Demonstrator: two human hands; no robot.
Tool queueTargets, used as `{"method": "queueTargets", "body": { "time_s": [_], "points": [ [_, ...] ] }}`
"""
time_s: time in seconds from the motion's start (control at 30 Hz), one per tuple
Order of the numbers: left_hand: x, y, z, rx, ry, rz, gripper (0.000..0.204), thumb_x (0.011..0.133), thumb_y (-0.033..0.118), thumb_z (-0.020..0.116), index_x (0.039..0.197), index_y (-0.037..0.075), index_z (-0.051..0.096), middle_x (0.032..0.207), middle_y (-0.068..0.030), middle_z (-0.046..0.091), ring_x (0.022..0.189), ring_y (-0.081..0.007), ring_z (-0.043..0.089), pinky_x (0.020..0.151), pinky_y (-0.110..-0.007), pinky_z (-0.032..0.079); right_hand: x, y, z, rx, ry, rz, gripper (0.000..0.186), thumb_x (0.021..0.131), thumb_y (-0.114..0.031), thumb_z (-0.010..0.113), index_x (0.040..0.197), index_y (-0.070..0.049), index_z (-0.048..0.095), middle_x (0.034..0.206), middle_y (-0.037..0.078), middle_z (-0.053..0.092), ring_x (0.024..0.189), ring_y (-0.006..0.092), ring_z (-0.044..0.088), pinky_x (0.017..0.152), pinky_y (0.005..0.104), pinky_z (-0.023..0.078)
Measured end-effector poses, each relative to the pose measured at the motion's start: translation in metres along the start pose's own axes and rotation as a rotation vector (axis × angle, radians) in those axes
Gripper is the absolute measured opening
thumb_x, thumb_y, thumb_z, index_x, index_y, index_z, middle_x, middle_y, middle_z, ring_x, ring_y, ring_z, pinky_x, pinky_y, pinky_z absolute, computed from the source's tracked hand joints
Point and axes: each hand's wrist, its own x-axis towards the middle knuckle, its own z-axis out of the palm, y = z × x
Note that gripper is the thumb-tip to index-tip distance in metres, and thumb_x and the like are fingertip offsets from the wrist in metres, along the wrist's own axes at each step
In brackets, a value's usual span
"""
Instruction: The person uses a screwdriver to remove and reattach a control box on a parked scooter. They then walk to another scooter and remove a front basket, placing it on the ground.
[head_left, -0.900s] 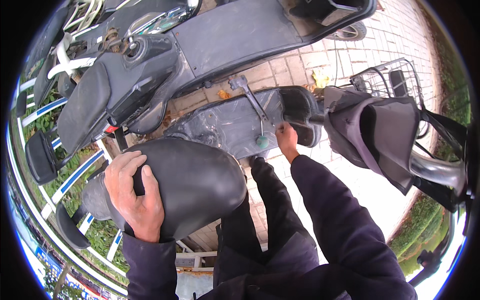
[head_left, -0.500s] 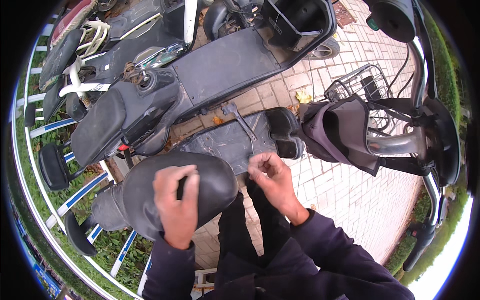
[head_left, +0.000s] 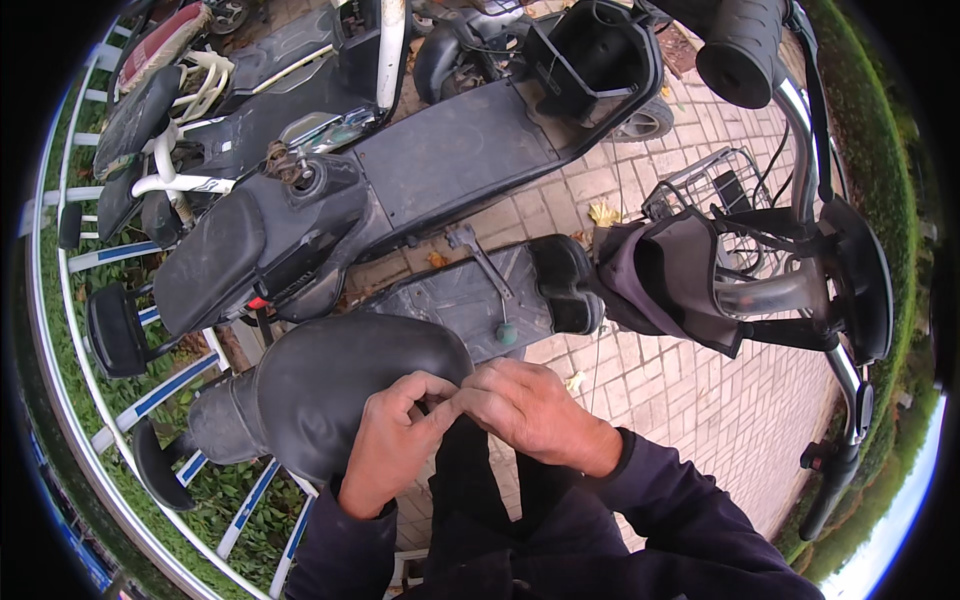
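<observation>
My left hand [head_left: 398,432] and my right hand [head_left: 535,415] meet in front of me, just off the front edge of a black scooter seat [head_left: 340,370]. Both have thumb and fingers pinched together. Anything between the fingertips is hidden or too small to make out. Beyond them, on the dark scooter footboard [head_left: 425,300], lies a grey metal wrench-like tool [head_left: 485,262] with a forked head. By its near end sits a small green rounded piece [head_left: 506,333], whose kind I cannot tell.
A second scooter with a wide flat deck [head_left: 460,140] stands behind. To the right are handlebars with a black grip [head_left: 743,60], a grey fabric bag [head_left: 665,275] and a wire basket [head_left: 710,185]. A white and blue railing [head_left: 165,395] runs along the left, over brick paving [head_left: 700,430].
My hands have come together from apart, the left moving right and down, the right down and left. The green piece on the footboard, hidden before, now shows.
</observation>
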Motion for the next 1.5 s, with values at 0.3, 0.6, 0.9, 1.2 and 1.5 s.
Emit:
{"method": "queueTargets", "body": {
  "time_s": [0.3,0.6,0.9,1.2,1.5],
  "points": [
    [0.023,-0.021,-0.028,-0.221,0.347,0.197,0.006,0.095,0.001,0.068,0.101,0.000,0.067,0.090,0.0009,0.065,0.075,-0.0025,0.055,0.069,-0.018,0.043,-0.073,0.088,0.058,0.388,0.342,0.761,0.016,0.098,-0.012,0.067,0.103,0.000,0.059,0.089,0.006,0.064,0.082,0.0128,0.059,0.077,0.0293,0.050],
    [0.042,-0.060,-0.015,-0.015,0.589,0.430,0.019,0.085,-0.009,0.071,0.099,0.004,0.065,0.091,-0.0012,0.064,0.065,-0.0014,0.041,0.056,-0.018,0.031,-0.182,0.218,0.199,-0.187,-0.057,1.103,0.040,0.085,-0.022,0.075,0.119,-0.010,0.058,0.111,0.018,0.060,0.096,0.0377,0.066,0.083,0.0493,0.054],
    [0.048,-0.066,-0.019,-0.012,0.543,0.533,0.024,0.084,-0.014,0.067,0.100,0.003,0.061,0.093,-0.0064,0.067,0.064,-0.0009,0.042,0.054,-0.018,0.029,-0.169,0.235,0.234,-0.316,-0.431,0.879,0.042,0.080,-0.005,0.069,0.118,-0.011,0.053,0.111,0.021,0.056,0.099,0.0408,0.066,0.080,0.0501,0.056],
    [0.051,-0.053,-0.020,-0.192,0.540,0.466,0.018,0.089,-0.010,0.065,0.100,0.004,0.059,0.095,-0.0036,0.065,0.068,-0.0018,0.049,0.057,-0.019,0.036,-0.167,0.127,0.157,0.024,-0.182,1.172,0.051,0.079,-0.012,0.071,0.126,-0.009,0.052,0.118,0.023,0.059,0.105,0.0456,0.063,0.089,0.0511,0.052],
    [0.012,-0.031,-0.003,-1.107,0.315,0.066,0.005,0.098,0.005,0.063,0.100,0.009,0.061,0.094,-0.0061,0.067,0.082,-0.0128,0.061,0.065,-0.026,0.046,-0.094,-0.031,0.028,0.351,0.211,1.032,0.049,0.081,-0.008,0.074,0.125,-0.005,0.053,0.109,0.017,0.062,0.095,0.0288,0.065,0.080,0.0390,0.054]
  ]
}}
